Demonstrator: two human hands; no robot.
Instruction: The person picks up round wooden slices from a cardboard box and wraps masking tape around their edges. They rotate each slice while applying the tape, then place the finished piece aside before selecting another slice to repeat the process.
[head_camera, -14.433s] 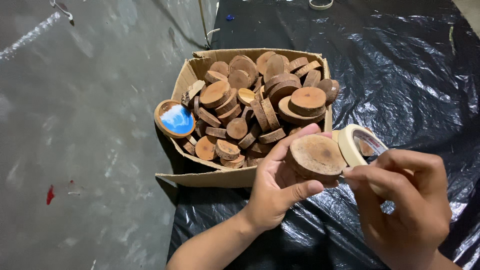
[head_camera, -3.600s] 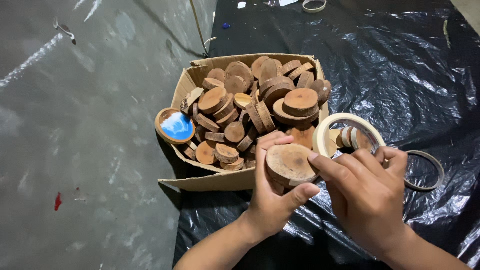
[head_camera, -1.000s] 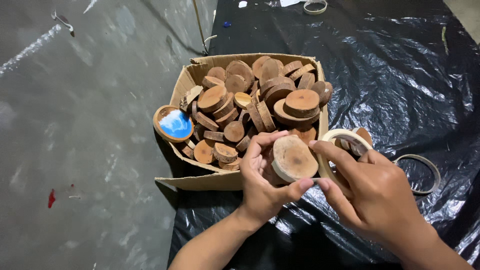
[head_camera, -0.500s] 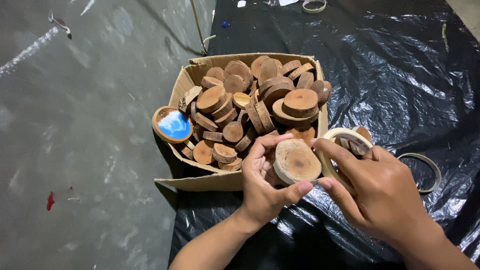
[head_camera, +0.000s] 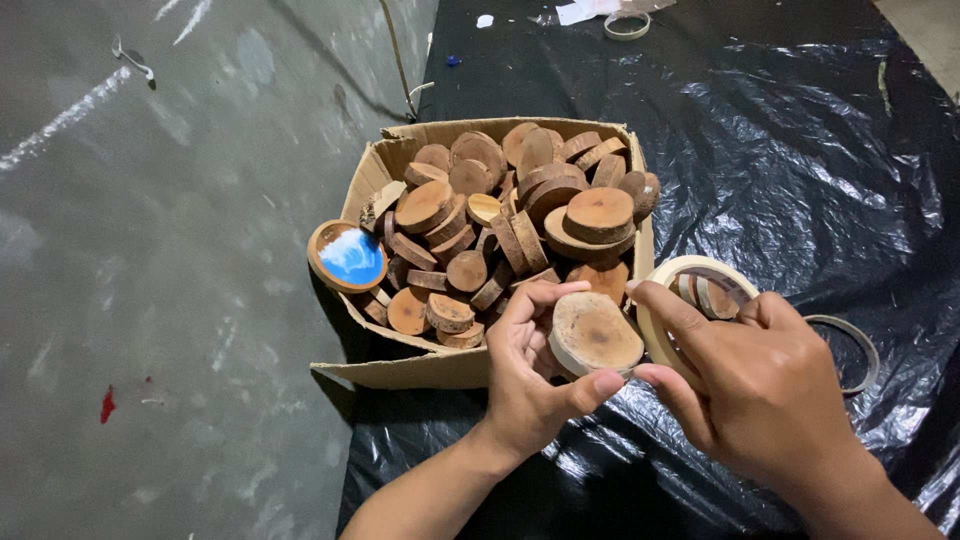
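Brown, round wooden slice (head_camera: 596, 333) sits pinched in the left hand (head_camera: 530, 385), thumb under, fingers curled on top. The right hand (head_camera: 765, 390), at its three o'clock, grips a cream masking-tape roll (head_camera: 668, 290), forefinger and thumb touching the slice's edge.

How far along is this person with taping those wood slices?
Done: one slice with a blue face sits at the box edge. In hand: the left hand holds a bare slice while the right hand brings a tape roll to its rim. Left: the box is piled with plain slices.
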